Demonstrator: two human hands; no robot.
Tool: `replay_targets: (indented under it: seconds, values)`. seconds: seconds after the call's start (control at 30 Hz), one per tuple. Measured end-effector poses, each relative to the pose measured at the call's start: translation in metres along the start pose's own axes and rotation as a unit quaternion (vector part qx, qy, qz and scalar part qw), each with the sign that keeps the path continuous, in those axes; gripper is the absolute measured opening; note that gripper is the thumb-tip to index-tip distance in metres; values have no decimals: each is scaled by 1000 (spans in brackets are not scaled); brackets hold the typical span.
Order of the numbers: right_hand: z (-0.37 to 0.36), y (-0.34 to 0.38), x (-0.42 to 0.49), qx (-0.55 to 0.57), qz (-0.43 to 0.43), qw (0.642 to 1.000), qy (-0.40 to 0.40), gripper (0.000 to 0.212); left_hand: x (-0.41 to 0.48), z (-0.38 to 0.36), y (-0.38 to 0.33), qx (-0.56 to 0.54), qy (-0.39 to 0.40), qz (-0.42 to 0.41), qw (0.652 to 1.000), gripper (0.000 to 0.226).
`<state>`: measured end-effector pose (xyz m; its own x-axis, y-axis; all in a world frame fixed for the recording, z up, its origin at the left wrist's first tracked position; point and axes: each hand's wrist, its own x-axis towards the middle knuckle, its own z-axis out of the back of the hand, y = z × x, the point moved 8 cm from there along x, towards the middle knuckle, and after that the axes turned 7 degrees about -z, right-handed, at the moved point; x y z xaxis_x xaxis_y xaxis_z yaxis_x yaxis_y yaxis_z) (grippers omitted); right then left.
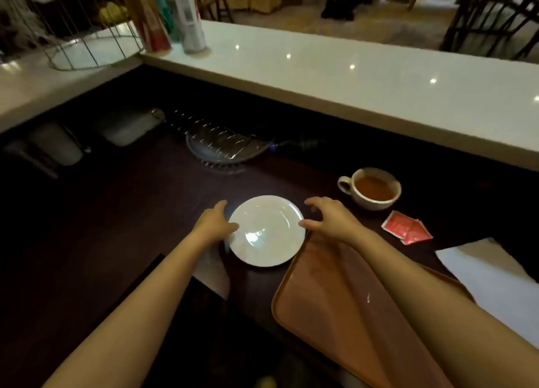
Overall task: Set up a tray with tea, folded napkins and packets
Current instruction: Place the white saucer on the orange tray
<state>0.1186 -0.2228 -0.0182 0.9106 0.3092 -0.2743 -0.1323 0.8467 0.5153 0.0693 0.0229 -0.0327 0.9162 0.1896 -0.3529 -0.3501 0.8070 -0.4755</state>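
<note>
Your tray (335, 314), brown and bare, lies at the near right of the dark counter (131, 212), partly under your right forearm. Just off its far left corner sits a white saucer (267, 230), with nothing on it. Your left hand (214, 223) is at the saucer's left rim, fingers spread, thumb touching the edge. Your right hand (329, 217) arches over the right rim, fingers apart and curled, thumb tip at the edge; neither hand is closed on anything. The tea (374, 188) stands in a white cup beyond the tray, to the right of the saucer and apart from it. The red packets (407, 227) lie flat just nearer than the cup. A white napkin (495, 277) lies unfolded at the far right, beside the tray. Another pale napkin (213, 271) shows under your left wrist.
</note>
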Motion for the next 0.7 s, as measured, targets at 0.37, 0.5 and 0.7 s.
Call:
replay_targets:
  seconds: [0.37, 0.5, 0.7]
  values:
    - [-34, 17, 39, -3, -7, 999, 47, 46, 0, -30, 4, -26, -33, -16, 999, 68]
    - [-24, 20, 38, 11, 1, 999, 31, 46, -2, -22, -3, -33, -52, -28, 998, 68]
    - [11, 9, 9, 41, -5, 999, -29, 48, -15, -9, -42, -30, -71, -86, 993, 71]
